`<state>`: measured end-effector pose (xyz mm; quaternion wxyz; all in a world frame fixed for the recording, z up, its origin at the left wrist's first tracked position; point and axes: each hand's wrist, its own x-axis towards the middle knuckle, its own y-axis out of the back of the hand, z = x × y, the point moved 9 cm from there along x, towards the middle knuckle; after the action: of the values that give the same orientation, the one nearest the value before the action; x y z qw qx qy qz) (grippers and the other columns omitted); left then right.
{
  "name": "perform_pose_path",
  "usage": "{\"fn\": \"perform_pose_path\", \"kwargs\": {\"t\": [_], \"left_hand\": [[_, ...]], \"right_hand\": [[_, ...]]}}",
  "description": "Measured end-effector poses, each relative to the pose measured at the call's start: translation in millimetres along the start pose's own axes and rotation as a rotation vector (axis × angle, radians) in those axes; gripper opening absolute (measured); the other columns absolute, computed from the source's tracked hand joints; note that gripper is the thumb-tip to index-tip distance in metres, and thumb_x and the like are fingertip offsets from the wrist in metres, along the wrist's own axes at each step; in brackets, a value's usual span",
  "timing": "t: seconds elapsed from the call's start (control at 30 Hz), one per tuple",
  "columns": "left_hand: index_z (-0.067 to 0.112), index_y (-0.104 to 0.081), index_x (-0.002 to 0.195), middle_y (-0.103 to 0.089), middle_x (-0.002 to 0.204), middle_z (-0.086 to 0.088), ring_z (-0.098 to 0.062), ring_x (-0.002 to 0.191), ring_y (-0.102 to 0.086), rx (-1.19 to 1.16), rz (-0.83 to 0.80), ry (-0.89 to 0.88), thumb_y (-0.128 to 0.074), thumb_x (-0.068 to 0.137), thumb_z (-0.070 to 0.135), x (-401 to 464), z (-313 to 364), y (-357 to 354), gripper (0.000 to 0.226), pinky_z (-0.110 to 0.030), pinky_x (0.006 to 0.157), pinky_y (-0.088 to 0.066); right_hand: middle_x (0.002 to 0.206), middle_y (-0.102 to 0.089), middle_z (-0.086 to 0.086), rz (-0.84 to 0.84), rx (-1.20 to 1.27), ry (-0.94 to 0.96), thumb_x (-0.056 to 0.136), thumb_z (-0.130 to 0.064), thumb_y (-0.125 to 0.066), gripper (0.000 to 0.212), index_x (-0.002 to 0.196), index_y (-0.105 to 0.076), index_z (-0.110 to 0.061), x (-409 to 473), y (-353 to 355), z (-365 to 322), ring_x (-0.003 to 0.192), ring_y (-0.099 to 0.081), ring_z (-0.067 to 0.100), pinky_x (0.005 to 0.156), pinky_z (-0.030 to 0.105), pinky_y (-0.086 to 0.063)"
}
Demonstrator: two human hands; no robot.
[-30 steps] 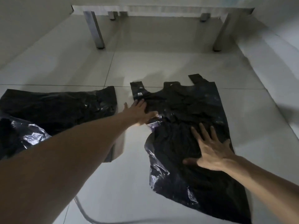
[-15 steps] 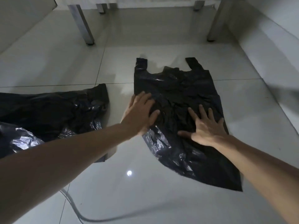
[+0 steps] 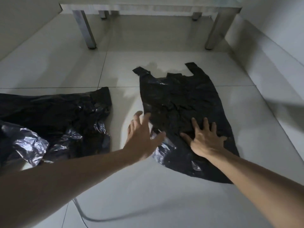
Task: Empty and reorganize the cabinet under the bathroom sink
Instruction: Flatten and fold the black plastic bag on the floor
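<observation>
A black plastic bag with two handles (image 3: 181,102) lies flat on the white tiled floor (image 3: 164,195), handles pointing away from me. My right hand (image 3: 204,139) presses palm-down on its lower middle, fingers spread. My left hand (image 3: 141,137) hovers at the bag's left edge, fingers apart and blurred, holding nothing. A second, crumpled black bag (image 3: 54,124) lies on the floor at the left.
A low cabinet or stand on metal legs (image 3: 88,28) stands at the far end, with open floor beneath it. White walls close in on both sides. A grey cable (image 3: 85,216) curves across the near floor.
My left hand has slid back along the bag's left edge towards me, from near the handle to the lower part. The right hand has stayed pressed on the bag.
</observation>
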<state>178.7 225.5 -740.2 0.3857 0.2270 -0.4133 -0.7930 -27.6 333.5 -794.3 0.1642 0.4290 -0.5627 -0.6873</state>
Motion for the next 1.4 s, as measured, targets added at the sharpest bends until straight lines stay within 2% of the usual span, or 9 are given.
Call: {"fn": "perform_pose_path", "kwargs": {"t": [0.1,0.2,0.33,0.47,0.73,0.87,0.97,1.1,1.4], "left_hand": [[0.022,-0.018,0.153,0.002,0.161,-0.009,-0.032,0.147,-0.010,0.378,-0.010,-0.381,-0.040,0.090,0.055,-20.5,18.5,-17.5,0.075,-0.057,0.114,-0.022],[0.029,0.012,0.152,0.023,0.159,-0.004,-0.034,0.148,-0.002,0.226,-0.093,-0.170,-0.054,0.090,0.046,-29.4,-6.2,-26.5,0.092,-0.054,0.117,-0.017],[0.026,-0.003,0.154,-0.023,0.151,-0.001,-0.026,0.117,-0.052,-0.405,0.005,0.122,-0.076,0.080,0.021,-36.9,-26.2,-14.0,0.104,-0.037,0.101,-0.044],[0.029,-0.025,0.148,-0.057,0.107,0.001,-0.026,0.084,-0.064,-0.619,-0.009,0.398,-0.081,0.074,0.014,-32.2,-48.7,-19.7,0.094,-0.043,0.068,-0.058],[0.018,-0.025,0.132,-0.035,0.123,-0.009,-0.035,0.109,-0.048,-0.130,-0.109,0.514,-0.068,0.070,0.006,-73.0,-54.6,-16.2,0.076,-0.044,0.081,-0.054],[0.015,-0.028,0.145,-0.023,0.146,-0.012,-0.034,0.131,-0.033,0.190,0.031,0.041,-0.063,0.070,0.022,-69.0,-1.3,-13.1,0.083,-0.045,0.108,-0.035],[0.014,-0.022,0.152,-0.008,0.161,-0.012,-0.033,0.147,-0.011,0.339,-0.011,-0.250,-0.050,0.089,0.046,-56.7,33.7,-34.6,0.076,-0.050,0.119,-0.017],[0.014,-0.001,0.155,0.014,0.161,-0.007,-0.024,0.149,0.012,0.503,-0.136,-0.216,-0.013,0.092,0.066,-31.9,18.9,-74.2,0.082,-0.048,0.121,-0.003],[0.009,-0.008,0.154,0.000,0.162,-0.010,-0.027,0.150,0.002,0.520,-0.055,-0.091,-0.005,0.090,0.065,-38.3,-6.8,-81.8,0.085,-0.050,0.120,-0.006]], "right_hand": [[0.163,0.000,0.007,0.051,0.042,0.021,0.081,-0.084,-0.023,0.086,0.153,-0.001,-0.041,-3.3,14.1,-12.9,0.146,-0.010,0.040,0.108,0.066,-0.026],[0.164,-0.005,0.006,0.099,0.029,0.178,0.088,-0.075,-0.033,0.082,0.154,-0.006,-0.035,-14.0,44.9,-22.1,0.146,-0.019,0.034,0.110,0.057,-0.031],[0.163,-0.008,0.002,0.060,-0.008,0.313,0.093,-0.060,-0.047,0.076,0.154,-0.011,-0.033,-38.9,45.3,-19.3,0.146,-0.022,0.028,0.112,0.051,-0.034],[0.164,0.003,0.000,-0.028,-0.014,0.286,0.092,-0.058,-0.049,0.080,0.154,-0.002,-0.038,-46.8,5.2,-0.1,0.150,-0.007,0.027,0.117,0.052,-0.025],[0.163,0.014,-0.004,0.000,0.091,0.197,0.088,-0.070,-0.042,0.081,0.152,0.003,-0.046,-37.2,-17.7,31.5,0.150,0.012,0.024,0.120,0.056,-0.002],[0.164,0.004,0.000,0.144,0.218,0.184,0.089,-0.060,-0.052,0.081,0.154,-0.009,-0.038,-45.6,-11.0,27.5,0.151,0.006,0.026,0.120,0.054,-0.003],[0.164,-0.001,0.003,0.188,0.202,0.138,0.092,-0.066,-0.035,0.073,0.154,-0.011,-0.036,-51.5,-23.3,29.9,0.151,0.003,0.029,0.120,0.055,-0.003],[0.164,0.001,0.003,0.238,0.021,0.191,0.084,-0.075,0.000,0.080,0.154,-0.004,-0.037,-56.9,-38.6,35.3,0.151,0.003,0.030,0.120,0.054,0.000],[0.163,-0.012,0.010,0.278,-0.038,0.100,0.087,-0.073,-0.010,0.080,0.154,-0.014,-0.030,-66.4,-42.8,44.0,0.149,-0.009,0.036,0.116,0.062,-0.012]]}}
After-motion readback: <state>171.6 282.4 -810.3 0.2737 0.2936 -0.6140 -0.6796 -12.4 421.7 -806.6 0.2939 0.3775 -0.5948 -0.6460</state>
